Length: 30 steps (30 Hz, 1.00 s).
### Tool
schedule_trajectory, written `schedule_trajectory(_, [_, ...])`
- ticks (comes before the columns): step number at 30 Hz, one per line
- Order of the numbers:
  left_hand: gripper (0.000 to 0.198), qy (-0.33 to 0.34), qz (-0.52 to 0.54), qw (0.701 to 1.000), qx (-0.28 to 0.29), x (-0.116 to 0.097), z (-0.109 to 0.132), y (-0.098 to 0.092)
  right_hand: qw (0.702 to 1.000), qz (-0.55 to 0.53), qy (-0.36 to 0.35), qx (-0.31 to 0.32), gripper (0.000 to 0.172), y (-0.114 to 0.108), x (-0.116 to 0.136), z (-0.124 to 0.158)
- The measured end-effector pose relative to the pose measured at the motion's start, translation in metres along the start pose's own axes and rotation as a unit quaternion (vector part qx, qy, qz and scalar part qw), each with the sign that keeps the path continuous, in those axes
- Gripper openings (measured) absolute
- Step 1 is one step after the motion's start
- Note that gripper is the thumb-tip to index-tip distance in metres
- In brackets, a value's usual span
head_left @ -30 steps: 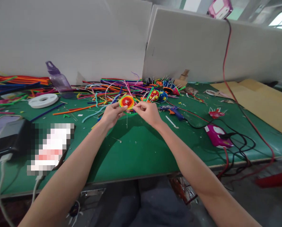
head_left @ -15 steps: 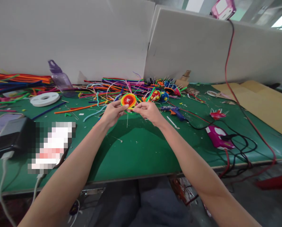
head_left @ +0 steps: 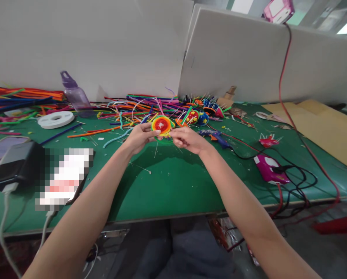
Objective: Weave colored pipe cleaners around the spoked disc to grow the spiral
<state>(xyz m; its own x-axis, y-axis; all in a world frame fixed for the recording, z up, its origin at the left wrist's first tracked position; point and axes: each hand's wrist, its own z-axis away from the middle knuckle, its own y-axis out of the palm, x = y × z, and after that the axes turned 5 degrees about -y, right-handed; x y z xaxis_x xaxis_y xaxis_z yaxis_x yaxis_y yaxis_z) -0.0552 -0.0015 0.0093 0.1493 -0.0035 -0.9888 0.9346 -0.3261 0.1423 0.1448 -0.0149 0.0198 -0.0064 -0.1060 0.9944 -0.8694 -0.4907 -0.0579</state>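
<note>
A round coil of fuzzy pipe cleaners (head_left: 161,125), red in the middle with orange, yellow and green rings outside, is held above the green table. My left hand (head_left: 142,138) pinches its left edge between thumb and fingers. At the coil's lower right edge, the fingers of my right hand (head_left: 187,139) are closed on a yellow pipe cleaner end (head_left: 167,134). Behind the hands lies a heap of loose pipe cleaners (head_left: 132,112) in many colours. Finished-looking red and blue pieces with yellow stars (head_left: 193,117) rest just beyond my right hand.
A blue glue gun (head_left: 215,137) lies right of my hands, its cord running to a magenta power socket (head_left: 269,169). To the left are a white spool (head_left: 56,119), a purple bottle (head_left: 78,97), a phone (head_left: 64,178) and a black box (head_left: 16,164). Grey panels (head_left: 88,42) stand behind.
My right hand has shifted slightly right and turned, its fingers curling more at the coil's edge. The coil and my left hand have moved a little to the right in view.
</note>
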Motion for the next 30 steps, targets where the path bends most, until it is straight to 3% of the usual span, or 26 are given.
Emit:
schedule_trajectory(3, [0.031, -0.006, -0.005, 1.0, 0.003, -0.001, 0.001, -0.001, 0.999, -0.033, 0.027, -0.001, 0.019, -0.003, 0.001, 0.001])
schedule_trajectory(6, [0.033, -0.01, -0.017, 1.0, 0.004, 0.0, 0.0, -0.003, 0.998, 0.035, 0.019, -0.052, 0.014, 0.0, 0.001, 0.0])
schedule_trajectory(14, [0.028, -0.002, -0.029, 0.998, -0.05, 0.005, -0.002, -0.001, 0.938, 0.282, -0.128, -0.154, 0.013, 0.008, -0.002, 0.001])
schedule_trajectory(18, [0.029, 0.009, -0.016, 0.997, -0.069, 0.006, -0.002, 0.001, 0.908, 0.348, -0.189, -0.136, 0.015, 0.01, -0.005, 0.002])
schedule_trajectory(20, [0.03, 0.011, -0.013, 0.997, -0.071, 0.006, -0.002, 0.002, 0.911, 0.355, -0.178, -0.109, 0.015, 0.012, -0.006, 0.002])
schedule_trajectory(25, [0.032, 0.013, -0.03, 0.997, -0.068, 0.002, 0.0, 0.004, 0.973, 0.225, -0.04, -0.029, 0.016, 0.016, 0.003, 0.005])
schedule_trajectory(27, [0.033, 0.02, -0.038, 0.997, -0.071, 0.001, 0.001, 0.005, 0.981, 0.194, -0.001, 0.004, 0.017, 0.017, 0.006, 0.006])
schedule_trajectory(30, [0.035, 0.024, -0.036, 0.996, -0.075, 0.001, 0.001, 0.005, 0.983, 0.182, 0.012, 0.0, 0.014, 0.019, 0.009, 0.007])
